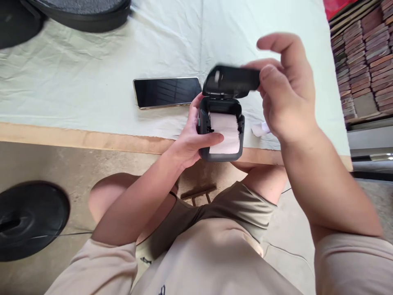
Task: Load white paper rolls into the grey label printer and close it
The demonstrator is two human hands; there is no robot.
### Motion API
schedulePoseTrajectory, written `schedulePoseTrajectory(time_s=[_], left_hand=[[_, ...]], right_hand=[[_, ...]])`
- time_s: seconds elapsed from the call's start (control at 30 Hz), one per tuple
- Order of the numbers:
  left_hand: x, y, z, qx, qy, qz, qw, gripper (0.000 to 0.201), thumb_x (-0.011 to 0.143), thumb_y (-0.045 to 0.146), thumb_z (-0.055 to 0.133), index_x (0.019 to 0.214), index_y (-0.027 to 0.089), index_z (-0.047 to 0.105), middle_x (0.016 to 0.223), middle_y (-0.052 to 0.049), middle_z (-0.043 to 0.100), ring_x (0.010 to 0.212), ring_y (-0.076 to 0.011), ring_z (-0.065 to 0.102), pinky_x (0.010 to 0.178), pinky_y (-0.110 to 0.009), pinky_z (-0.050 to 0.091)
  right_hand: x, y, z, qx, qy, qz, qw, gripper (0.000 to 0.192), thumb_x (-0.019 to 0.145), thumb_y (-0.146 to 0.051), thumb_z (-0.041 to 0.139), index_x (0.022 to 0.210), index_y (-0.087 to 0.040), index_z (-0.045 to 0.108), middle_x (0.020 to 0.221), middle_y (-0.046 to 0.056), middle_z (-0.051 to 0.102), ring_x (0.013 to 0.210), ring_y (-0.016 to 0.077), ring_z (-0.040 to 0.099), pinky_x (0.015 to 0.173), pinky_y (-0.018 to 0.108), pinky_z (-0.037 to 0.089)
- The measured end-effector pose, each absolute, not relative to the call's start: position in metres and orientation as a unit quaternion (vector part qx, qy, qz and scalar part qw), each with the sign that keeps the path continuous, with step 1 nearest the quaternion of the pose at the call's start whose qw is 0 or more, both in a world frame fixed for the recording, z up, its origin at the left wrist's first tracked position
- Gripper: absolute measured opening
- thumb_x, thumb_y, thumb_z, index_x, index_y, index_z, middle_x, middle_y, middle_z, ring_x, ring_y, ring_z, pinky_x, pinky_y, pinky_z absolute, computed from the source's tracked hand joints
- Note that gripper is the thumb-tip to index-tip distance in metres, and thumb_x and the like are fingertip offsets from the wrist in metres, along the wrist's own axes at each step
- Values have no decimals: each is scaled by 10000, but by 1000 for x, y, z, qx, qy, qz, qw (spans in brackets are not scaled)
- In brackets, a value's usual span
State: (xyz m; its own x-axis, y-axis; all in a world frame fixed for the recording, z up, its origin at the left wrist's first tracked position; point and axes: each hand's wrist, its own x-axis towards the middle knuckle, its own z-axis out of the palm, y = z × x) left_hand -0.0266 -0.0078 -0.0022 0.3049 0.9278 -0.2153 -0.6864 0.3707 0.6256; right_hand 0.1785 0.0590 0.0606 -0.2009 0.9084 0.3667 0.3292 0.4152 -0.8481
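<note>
The counter (92, 82) is covered with a pale, creased cloth, and its tan front edge runs across the middle of the view. Two dark round cases lie at its far left corner, partly cut off by the frame. On the floor at the left sits a black disc (29, 219). Stacked brown tiles (365, 57) stand beyond the counter's right edge.

A phone (167, 92) lies flat on the cloth, screen up and dark, near the front edge and just left of the hands.

The small dark label printer (221, 131) is held just over the counter's front edge, roughly at its middle. The left hand (192, 137) wraps around the printer's left side, fingers behind the body and the thumb laid across the front onto the white paper roll (227, 133) that sits in the open compartment. The printer's lid (231, 81) is swung up and blurred. The right hand (284, 90) is above and to the right of the printer; its thumb and bent fingers pinch the lid's right end, while the forefinger arches free above it.

A small white scrap (260, 129) lies on the cloth just right of the printer, beneath the right hand.
</note>
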Motion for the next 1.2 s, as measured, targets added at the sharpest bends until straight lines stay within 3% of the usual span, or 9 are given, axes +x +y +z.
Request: schedulePoseTrajectory(time_s=[0.1, 0.2, 0.3, 0.4, 0.6, 0.7, 0.8, 1.0, 1.2], left_hand=[[-26, -6, -7, 213, 274, 525, 777, 1208, 708, 152, 962, 1768, 500, 498, 1643, -1, 764, 1635, -415, 689, 1341, -556, 602], [-25, -6, -10, 225, 271, 531, 770, 1150, 678, 153, 1002, 1687, 493, 568, 1618, 17, 758, 1647, -412, 674, 1328, -537, 616], [-25, -7, -5, 213, 272, 538, 769, 890, 731, 230, 1022, 1523, 423, 664, 1503, 17, 788, 1641, -419, 675, 1314, -540, 625], [-25, -7, 5, 181, 282, 544, 769, 552, 872, 328, 972, 1349, 348, 694, 1338, 0, 815, 1621, -407, 690, 1308, -537, 624], [-24, -2, 16, 134, 297, 544, 773, 301, 952, 379, 802, 1226, 301, 706, 1196, -21, 847, 1604, -397, 700, 1333, -551, 602], [-22, 0, 19, 110, 299, 552, 771, 315, 900, 305, 699, 1213, 280, 723, 1151, -23, 859, 1593, -383, 707, 1351, -533, 589], [-20, 1, 21, 108, 307, 550, 769, 383, 865, 256, 649, 1242, 265, 719, 1319, -28, 875, 1628, -361, 680, 1375, -489, 563], [-20, 0, 16, 104, 290, 554, 773, 423, 902, 228, 598, 1310, 248, 708, 1359, -25, 868, 1610, -338, 699, 1386, -483, 545], [-20, -2, 13, 104, 296, 543, 779, 442, 919, 248, 631, 1354, 260, 706, 1327, -27, 876, 1596, -357, 707, 1372, -501, 567]], right_hand=[[184, 52, 66, -442, -732, 324, 405, 491, 1065, -706, 775, 1326, -291, 743, 1273, 61, 842, 1263, 282, 808, 1127, 479, 681], [189, 47, 69, -452, -749, 368, 315, 536, 984, -662, 872, 1347, -282, 765, 1423, 65, 802, 1403, 320, 773, 1157, 513, 700], [189, 52, 67, -424, -768, 423, 227, 581, 993, -627, 862, 1452, -291, 742, 1375, 54, 796, 1226, 276, 791, 1055, 471, 730], [187, 60, 61, -391, -787, 434, 200, 541, 1029, -618, 838, 1467, -320, 729, 1358, 42, 795, 1131, 240, 759, 959, 424, 727], [186, 58, 55, -405, -781, 427, 209, 545, 958, -629, 913, 1405, -361, 752, 1372, 26, 801, 1190, 270, 769, 1101, 507, 730], [192, 53, 58, -394, -815, 355, 232, 509, 1011, -614, 831, 1409, -302, 773, 1429, 92, 800, 1300, 327, 761, 1171, 609, 700], [201, 47, 61, -398, -826, 296, 269, 401, 1013, -563, 816, 1363, -367, 804, 1439, 83, 807, 1362, 350, 747, 1175, 625, 696], [208, 39, 73, -389, -837, 309, 228, 525, 872, -400, 905, 1389, -400, 816, 1478, 71, 793, 1389, 392, 747, 1164, 670, 713], [200, 38, 88, -414, -816, 338, 218, 517, 755, -389, 1003, 1248, -379, 850, 1406, 80, 794, 1364, 403, 739, 1138, 658, 733]])
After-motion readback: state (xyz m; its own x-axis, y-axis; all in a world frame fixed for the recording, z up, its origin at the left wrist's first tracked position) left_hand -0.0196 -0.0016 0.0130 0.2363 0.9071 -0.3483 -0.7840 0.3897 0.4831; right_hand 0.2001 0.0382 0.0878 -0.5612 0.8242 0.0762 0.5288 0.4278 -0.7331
